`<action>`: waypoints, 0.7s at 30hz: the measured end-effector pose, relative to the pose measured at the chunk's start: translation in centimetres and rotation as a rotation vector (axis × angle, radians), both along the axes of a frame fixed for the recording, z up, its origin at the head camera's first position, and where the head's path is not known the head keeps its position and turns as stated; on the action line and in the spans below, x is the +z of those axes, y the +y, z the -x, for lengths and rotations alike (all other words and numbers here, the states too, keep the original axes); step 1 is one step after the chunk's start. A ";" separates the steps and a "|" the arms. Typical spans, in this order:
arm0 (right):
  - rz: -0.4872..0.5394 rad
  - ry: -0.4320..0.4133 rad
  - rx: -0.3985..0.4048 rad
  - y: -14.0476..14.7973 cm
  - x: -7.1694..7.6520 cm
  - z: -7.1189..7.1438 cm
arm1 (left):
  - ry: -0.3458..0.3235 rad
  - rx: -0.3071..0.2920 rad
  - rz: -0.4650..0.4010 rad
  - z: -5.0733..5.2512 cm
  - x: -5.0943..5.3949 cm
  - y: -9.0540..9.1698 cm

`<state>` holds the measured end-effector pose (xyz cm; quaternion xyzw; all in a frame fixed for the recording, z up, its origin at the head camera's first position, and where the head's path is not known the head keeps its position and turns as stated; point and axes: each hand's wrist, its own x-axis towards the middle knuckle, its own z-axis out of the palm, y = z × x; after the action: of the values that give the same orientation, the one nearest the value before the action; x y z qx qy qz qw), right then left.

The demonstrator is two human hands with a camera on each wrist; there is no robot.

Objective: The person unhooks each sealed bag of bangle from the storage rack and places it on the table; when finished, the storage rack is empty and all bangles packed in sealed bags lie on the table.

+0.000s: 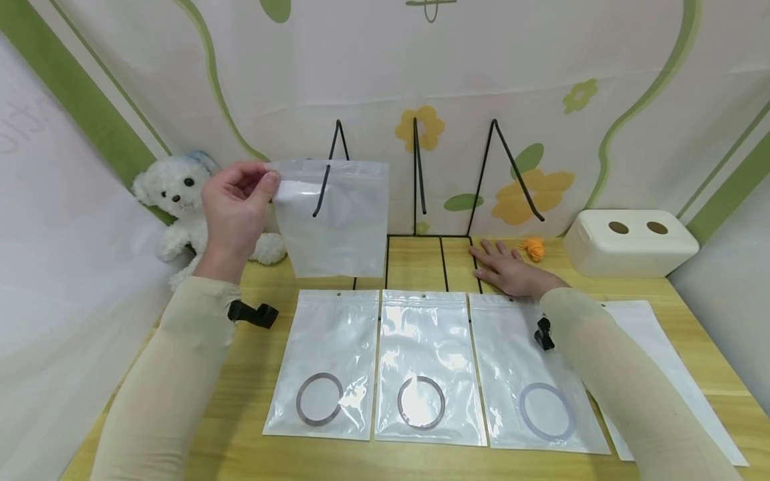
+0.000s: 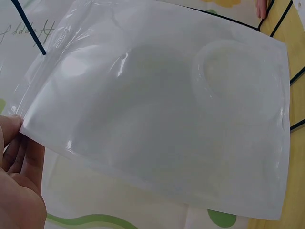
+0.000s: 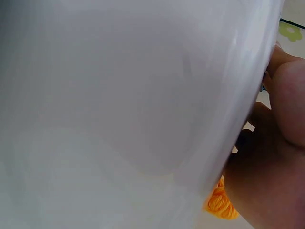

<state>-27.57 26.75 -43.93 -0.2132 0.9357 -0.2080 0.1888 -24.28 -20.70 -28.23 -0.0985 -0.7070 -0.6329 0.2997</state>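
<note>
My left hand (image 1: pixel 236 200) pinches the upper left corner of a clear zip bag (image 1: pixel 343 234) between thumb and fingers. The bag hangs at the left hook (image 1: pixel 321 190) of a black wire rack (image 1: pixel 415 235); the hook's lower end shows in front of it and appears to pass through near its top edge. A pale round ring (image 2: pixel 200 81) shows inside the bag in the left wrist view. My right hand (image 1: pixel 508 268) lies with spread fingers on the right side of the rack's base. In the right wrist view, a blurred pale surface hides most of that hand.
Three zip bags, each with a ring, lie in a row: left (image 1: pixel 337 334), middle (image 1: pixel 424 347) and right (image 1: pixel 505 361). Another white bag (image 1: pixel 637 327) lies partly under my right arm. Around the rack are a plush bear (image 1: pixel 180 214), orange yarn (image 1: pixel 533 249) and a white box (image 1: pixel 631 247).
</note>
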 end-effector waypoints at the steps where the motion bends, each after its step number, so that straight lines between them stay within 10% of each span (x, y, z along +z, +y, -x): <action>1: 0.000 0.000 0.000 0.0 0.0 0.0 | -0.002 0.001 -0.002 -0.1 0.0 0.0; 21: 0.001 -0.006 0.004 0.0 -0.3 0.3 | 0.045 -0.040 -0.035 -2.6 -0.3 -0.4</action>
<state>-27.86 26.74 -44.24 -0.2146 0.9347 -0.2085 0.1919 -21.71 -21.09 -28.51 -0.1214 -0.6870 -0.6486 0.3044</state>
